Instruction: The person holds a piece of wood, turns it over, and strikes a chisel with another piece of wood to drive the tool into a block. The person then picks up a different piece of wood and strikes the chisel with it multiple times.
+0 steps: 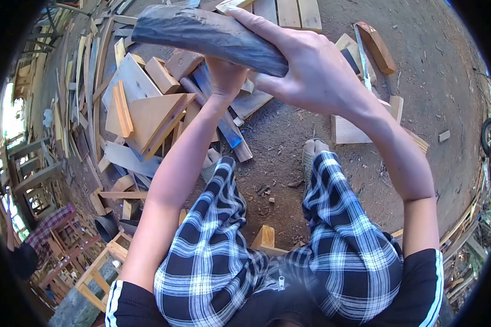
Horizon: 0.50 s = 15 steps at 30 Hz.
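Note:
A curved, dark, rough-surfaced piece of wood (202, 35) is held up in front of me, across the top of the view. My right hand (311, 68) grips its right end, the index finger stretched along the upper edge and the thumb below. Behind the wood's middle, my left hand (223, 75) holds it from underneath; its fingers are hidden. Beyond the wood, pale boards (289, 13) lie on the ground.
Cut boards and blocks, among them a triangular wooden piece (147, 117), are heaped at left. A long thin blade (361, 54) lies beside a brown wood block (377, 48) at right. Nearer is a pale block (352, 129). Wooden stools or frames (101, 272) stand at lower left.

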{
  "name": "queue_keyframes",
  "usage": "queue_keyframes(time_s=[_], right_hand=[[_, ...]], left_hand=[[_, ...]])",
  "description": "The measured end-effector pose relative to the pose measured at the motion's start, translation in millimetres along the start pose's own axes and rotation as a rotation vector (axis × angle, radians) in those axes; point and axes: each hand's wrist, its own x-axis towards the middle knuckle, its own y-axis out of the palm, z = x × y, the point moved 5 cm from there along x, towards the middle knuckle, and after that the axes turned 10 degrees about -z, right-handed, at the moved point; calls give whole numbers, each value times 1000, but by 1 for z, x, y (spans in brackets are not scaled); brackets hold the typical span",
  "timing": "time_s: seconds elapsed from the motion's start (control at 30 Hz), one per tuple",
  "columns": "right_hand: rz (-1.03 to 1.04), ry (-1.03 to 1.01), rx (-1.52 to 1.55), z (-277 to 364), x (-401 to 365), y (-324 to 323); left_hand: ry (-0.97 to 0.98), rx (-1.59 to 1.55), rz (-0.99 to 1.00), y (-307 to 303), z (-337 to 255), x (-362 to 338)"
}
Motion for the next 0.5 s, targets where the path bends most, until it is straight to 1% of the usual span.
queue_keyframes(time_s=[0.03, 0.07, 0.1, 0.13, 0.17, 0.23, 0.27, 0.3, 0.37, 0.43, 0.5], right_hand=[[47, 33, 73, -4, 0, 4], [93, 69, 145, -8, -1, 9], [-46, 79, 275, -8, -3, 8], [-115, 85, 342, -14, -3, 11], [-184, 86, 408, -20, -3, 14], [-298, 145, 339, -53, -6, 31], [-364, 186, 333, -70, -12, 43], [-363, 188, 334, -77, -16, 49], [-387, 234, 328, -90, -23, 55], [-357, 270, 361, -93, -30, 60], [-336, 298, 394, -95, -33, 64]], left_hand=[[-27, -39, -9, 0, 0, 2], [50, 55, -37, -5, -7, 5], [138, 145, -62, -8, -14, 11], [-7, -26, -125, -8, -12, 13], [-7, -21, -128, -13, -10, 16], [-295, -287, -211, -29, 11, 30], [-326, -262, -218, -37, 16, 37], [-328, -261, -218, -47, 23, 42], [-579, -381, -408, -73, 47, 45], [-571, -354, -450, -87, 48, 52], [-517, -329, -428, -90, 39, 57]])
